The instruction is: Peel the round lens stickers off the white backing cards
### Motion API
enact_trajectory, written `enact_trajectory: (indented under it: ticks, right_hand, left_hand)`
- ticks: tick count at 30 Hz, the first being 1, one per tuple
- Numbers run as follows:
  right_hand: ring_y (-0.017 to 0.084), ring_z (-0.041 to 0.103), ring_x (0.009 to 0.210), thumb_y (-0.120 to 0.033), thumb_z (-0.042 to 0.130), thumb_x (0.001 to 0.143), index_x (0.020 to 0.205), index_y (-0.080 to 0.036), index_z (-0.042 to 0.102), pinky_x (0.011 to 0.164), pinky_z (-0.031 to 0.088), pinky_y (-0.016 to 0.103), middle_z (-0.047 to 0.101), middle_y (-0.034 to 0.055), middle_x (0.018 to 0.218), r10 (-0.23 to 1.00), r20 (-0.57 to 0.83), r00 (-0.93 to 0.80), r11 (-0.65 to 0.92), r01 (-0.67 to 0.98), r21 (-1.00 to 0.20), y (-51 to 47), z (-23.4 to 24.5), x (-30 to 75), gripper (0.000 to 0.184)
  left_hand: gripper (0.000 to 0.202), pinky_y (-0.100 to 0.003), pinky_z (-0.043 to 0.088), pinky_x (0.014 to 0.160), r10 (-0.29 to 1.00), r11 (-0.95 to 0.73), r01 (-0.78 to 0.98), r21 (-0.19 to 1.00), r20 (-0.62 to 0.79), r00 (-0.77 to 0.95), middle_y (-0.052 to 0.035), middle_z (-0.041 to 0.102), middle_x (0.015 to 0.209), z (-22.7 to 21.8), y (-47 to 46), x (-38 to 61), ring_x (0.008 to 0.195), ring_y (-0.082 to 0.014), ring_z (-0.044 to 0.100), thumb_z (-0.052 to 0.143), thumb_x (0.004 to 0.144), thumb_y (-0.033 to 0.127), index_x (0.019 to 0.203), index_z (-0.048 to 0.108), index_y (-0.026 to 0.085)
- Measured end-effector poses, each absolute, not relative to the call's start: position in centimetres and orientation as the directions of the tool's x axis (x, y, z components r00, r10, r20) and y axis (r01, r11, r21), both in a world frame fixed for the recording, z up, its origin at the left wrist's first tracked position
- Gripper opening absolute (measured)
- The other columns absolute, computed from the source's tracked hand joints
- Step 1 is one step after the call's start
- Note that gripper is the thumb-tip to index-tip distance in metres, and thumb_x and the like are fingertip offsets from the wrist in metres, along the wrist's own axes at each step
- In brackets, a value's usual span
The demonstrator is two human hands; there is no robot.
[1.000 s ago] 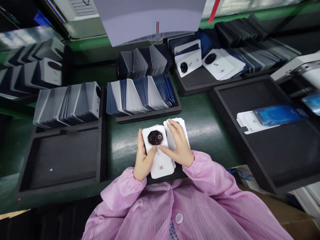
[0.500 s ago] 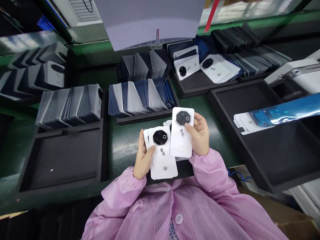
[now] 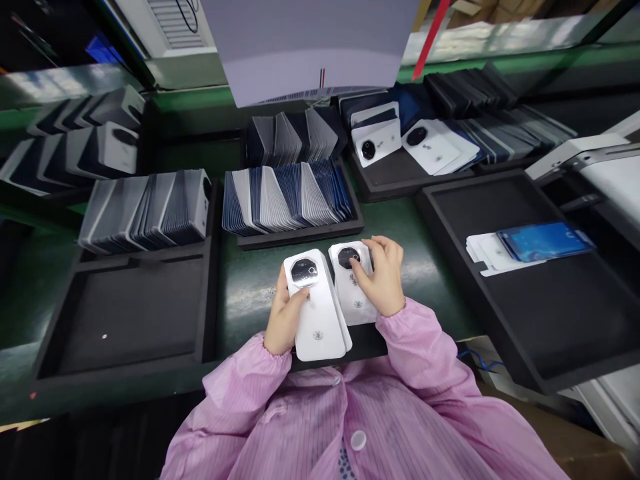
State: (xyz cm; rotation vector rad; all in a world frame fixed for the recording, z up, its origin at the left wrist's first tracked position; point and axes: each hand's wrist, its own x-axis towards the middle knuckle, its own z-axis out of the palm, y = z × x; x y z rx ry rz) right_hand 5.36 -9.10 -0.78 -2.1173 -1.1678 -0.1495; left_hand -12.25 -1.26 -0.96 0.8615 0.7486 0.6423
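My left hand [image 3: 286, 319] is closed around the left edge of a small stack of white phone-back cards [image 3: 320, 313], its thumb lying on the face below the dark printed camera patch. The stack slants, its lower end close to my body. To the right of it, my right hand [image 3: 381, 275] pinches the upper right edge of another white phone-back card [image 3: 354, 293], with fingers behind and the thumb on its camera patch. This card's left edge touches or nearly touches the stack. Whether more cards lie beneath it is hidden.
A black tray of upright blue and white cards [image 3: 290, 200] stands ahead. At left is a black tray [image 3: 135, 320] with cards at its back. The right-hand tray [image 3: 565, 313] holds white pieces and a shiny blue phone-shaped piece [image 3: 545, 241]. A hanging sheet [image 3: 315, 47] overhangs the middle.
My right hand has lowered toward my body, away from the raised card position. The left stack has shifted slightly left. At right, the long blue piece has drawn in and lies on the white pieces.
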Motion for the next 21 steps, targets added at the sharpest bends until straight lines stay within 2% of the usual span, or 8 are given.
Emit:
enact_trajectory:
  ticks: [2, 4, 8, 14, 16, 18, 21]
  right_hand:
    - [0.029, 0.050, 0.112, -0.026, 0.060, 0.083, 0.106, -0.021, 0.059, 0.096, 0.044, 0.049, 0.055, 0.0112, 0.114, 0.731, 0.465, 0.500, -0.158, 0.787, -0.597, -8.7, 0.8, 4.3, 0.024]
    - [0.026, 0.053, 0.109, -0.026, 0.062, 0.083, 0.100, -0.022, 0.060, 0.095, 0.045, 0.046, 0.057, 0.0093, 0.110, 0.785, 0.459, 0.417, -0.032, 0.766, -0.642, -8.1, 2.1, 3.2, 0.018]
    - [0.028, 0.052, 0.111, -0.024, 0.068, 0.078, 0.092, -0.020, 0.062, 0.097, 0.043, 0.048, 0.057, 0.0104, 0.110, 0.845, 0.362, 0.394, -0.048, 0.730, -0.682, -6.9, 2.4, 2.2, 0.016]
    - [0.028, 0.052, 0.114, -0.022, 0.069, 0.077, 0.074, -0.020, 0.062, 0.099, 0.042, 0.051, 0.058, 0.0088, 0.113, 0.844, 0.301, 0.445, -0.035, 0.604, -0.796, -6.7, 1.1, 2.7, 0.007]
    - [0.030, 0.048, 0.122, -0.021, 0.065, 0.079, 0.073, -0.020, 0.062, 0.102, 0.040, 0.052, 0.058, 0.0099, 0.117, 0.824, 0.379, 0.422, 0.012, 0.655, -0.756, -6.9, 1.1, 2.7, 0.007]
    - [0.030, 0.045, 0.128, -0.018, 0.061, 0.082, 0.076, -0.020, 0.061, 0.104, 0.037, 0.054, 0.060, 0.0092, 0.116, 0.792, 0.519, 0.320, 0.122, 0.751, -0.649, -7.1, 1.0, 2.5, 0.006]
    - [0.023, 0.061, 0.112, -0.011, 0.056, 0.084, 0.084, -0.022, 0.060, 0.103, 0.040, 0.052, 0.070, 0.0039, 0.096, 0.726, 0.687, 0.033, 0.395, 0.798, -0.456, -7.4, 0.5, 2.0, 0.012]
  left_hand:
    - [0.071, -0.029, 0.050, 0.089, 0.767, 0.448, -0.160, 0.880, -0.286, 0.574, -0.0044, 0.057, 0.133, -1.1, -1.4, -12.4, 0.110, -0.0197, 0.060, 0.064, 0.081, 0.028, 0.144, 0.031, 0.032]
    - [0.078, -0.030, 0.049, 0.091, 0.783, 0.389, -0.123, 0.913, -0.258, 0.566, -0.0051, 0.050, 0.141, -1.2, -1.6, -12.5, 0.116, -0.0204, 0.057, 0.065, 0.081, 0.031, 0.147, 0.023, 0.032]
    - [0.084, -0.031, 0.050, 0.092, 0.798, 0.262, -0.045, 0.964, -0.190, 0.572, -0.0074, 0.040, 0.149, -1.5, -2.1, -12.6, 0.121, -0.0224, 0.055, 0.062, 0.084, 0.038, 0.150, 0.009, 0.032]
    - [0.079, -0.031, 0.039, 0.107, 0.814, 0.016, 0.049, 0.999, -0.042, 0.579, -0.0091, 0.033, 0.153, -1.7, -2.3, -12.6, 0.135, -0.0221, 0.042, 0.055, 0.089, 0.036, 0.151, 0.007, 0.027]
    - [0.079, -0.033, 0.035, 0.110, 0.818, 0.005, 0.066, 0.998, -0.042, 0.573, -0.0093, 0.031, 0.154, -1.7, -2.3, -12.6, 0.137, -0.0228, 0.039, 0.055, 0.089, 0.036, 0.152, 0.007, 0.026]
    - [0.079, -0.034, 0.029, 0.114, 0.827, 0.003, 0.064, 0.998, -0.039, 0.561, -0.0084, 0.029, 0.155, -1.6, -2.3, -12.7, 0.139, -0.0224, 0.035, 0.055, 0.089, 0.035, 0.152, 0.007, 0.027]
    - [0.076, -0.034, 0.023, 0.117, 0.836, 0.019, 0.028, 0.999, -0.032, 0.548, -0.0057, 0.027, 0.156, -1.6, -2.1, -12.8, 0.142, -0.0207, 0.030, 0.054, 0.090, 0.034, 0.151, 0.009, 0.029]
